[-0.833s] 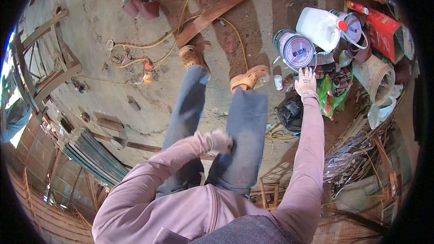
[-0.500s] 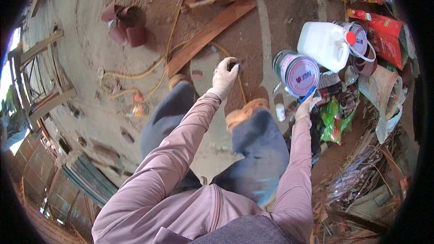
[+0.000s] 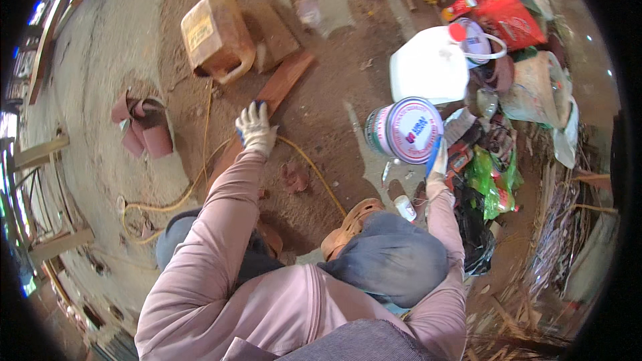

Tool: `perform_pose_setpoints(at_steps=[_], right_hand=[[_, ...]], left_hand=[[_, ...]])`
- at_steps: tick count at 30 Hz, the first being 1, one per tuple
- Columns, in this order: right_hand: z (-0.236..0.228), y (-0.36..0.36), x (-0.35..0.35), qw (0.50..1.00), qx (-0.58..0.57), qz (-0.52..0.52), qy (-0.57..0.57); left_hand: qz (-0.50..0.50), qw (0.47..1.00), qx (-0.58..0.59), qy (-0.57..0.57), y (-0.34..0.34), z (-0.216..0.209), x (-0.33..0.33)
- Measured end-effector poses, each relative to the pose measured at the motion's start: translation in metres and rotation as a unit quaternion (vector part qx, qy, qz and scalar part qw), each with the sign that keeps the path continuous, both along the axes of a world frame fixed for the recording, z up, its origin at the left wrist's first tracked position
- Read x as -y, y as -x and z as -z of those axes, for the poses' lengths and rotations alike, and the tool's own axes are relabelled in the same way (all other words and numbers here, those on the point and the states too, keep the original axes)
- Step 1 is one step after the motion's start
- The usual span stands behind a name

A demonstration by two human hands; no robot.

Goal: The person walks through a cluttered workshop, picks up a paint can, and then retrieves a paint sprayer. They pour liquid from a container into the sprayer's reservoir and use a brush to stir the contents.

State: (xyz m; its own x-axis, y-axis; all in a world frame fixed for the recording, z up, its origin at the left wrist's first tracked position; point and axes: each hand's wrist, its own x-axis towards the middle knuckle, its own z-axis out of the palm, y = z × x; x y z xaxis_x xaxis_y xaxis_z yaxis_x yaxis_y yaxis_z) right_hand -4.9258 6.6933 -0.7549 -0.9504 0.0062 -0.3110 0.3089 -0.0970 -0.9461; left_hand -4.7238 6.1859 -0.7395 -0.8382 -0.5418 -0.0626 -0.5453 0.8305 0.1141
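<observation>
My left hand (image 3: 255,128), in a white glove with blue showing at the fingertips, is open with its fingers spread. It hovers over a reddish wooden board (image 3: 286,83) that lies slantwise on the ground. My right hand (image 3: 436,166), gloved in white with a blue palm, is seen edge-on. Its fingers stretch out along the right rim of a paint can (image 3: 384,130) with a printed white lid; whether they press on it I cannot tell. Behind the can is a white plastic jug (image 3: 424,67) with a red cap. A small white bottle (image 3: 404,208) lies in front of the can.
A dirty brown jerrycan (image 3: 214,37) lies ahead on the left, and brown curled pieces (image 3: 144,124) lie farther left. A yellow cord (image 3: 311,164) winds across the dirt. To the right are a red box (image 3: 511,17), a worn bucket (image 3: 531,93) and a green plastic bag (image 3: 485,184).
My left hand has moved left from near my feet to over the board, and its curled fingers have spread. My right hand stays beside the can's lid. The whole view has shifted.
</observation>
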Motion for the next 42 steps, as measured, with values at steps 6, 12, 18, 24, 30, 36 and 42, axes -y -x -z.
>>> perform_pose_setpoints(at_steps=[6, 12, 18, 24, 30, 36, 42], right_hand=[[-0.037, -0.008, 0.063, 0.984, -0.117, -0.117, -0.061], [-0.052, -0.032, 0.032, 0.971, 0.222, 0.070, -0.064], [-0.093, -0.045, 0.065, 0.935, 0.290, 0.047, 0.197], [-0.154, -0.021, 0.056, 0.917, 0.191, -0.033, 0.347], [-0.205, -0.031, 0.126, 0.977, 0.151, -0.037, 0.144], [-0.220, -0.039, 0.118, 0.987, 0.104, 0.033, 0.119], [-0.218, -0.056, 0.066, 0.999, 0.026, 0.021, -0.036]], left_hand=[[-0.011, 0.999, 0.045, -0.002, -0.034, 0.002, 0.048], [0.065, 0.989, 0.129, 0.035, -0.017, -0.028, 0.072], [0.203, 0.957, 0.204, -0.022, -0.031, -0.091, 0.170], [0.156, 0.942, 0.297, -0.015, -0.089, -0.129, 0.207], [0.096, 0.946, 0.310, 0.015, -0.145, -0.041, 0.220], [0.075, 0.981, 0.175, -0.024, -0.136, -0.037, 0.198], [0.058, 0.998, 0.017, 0.027, -0.131, -0.024, 0.208]])
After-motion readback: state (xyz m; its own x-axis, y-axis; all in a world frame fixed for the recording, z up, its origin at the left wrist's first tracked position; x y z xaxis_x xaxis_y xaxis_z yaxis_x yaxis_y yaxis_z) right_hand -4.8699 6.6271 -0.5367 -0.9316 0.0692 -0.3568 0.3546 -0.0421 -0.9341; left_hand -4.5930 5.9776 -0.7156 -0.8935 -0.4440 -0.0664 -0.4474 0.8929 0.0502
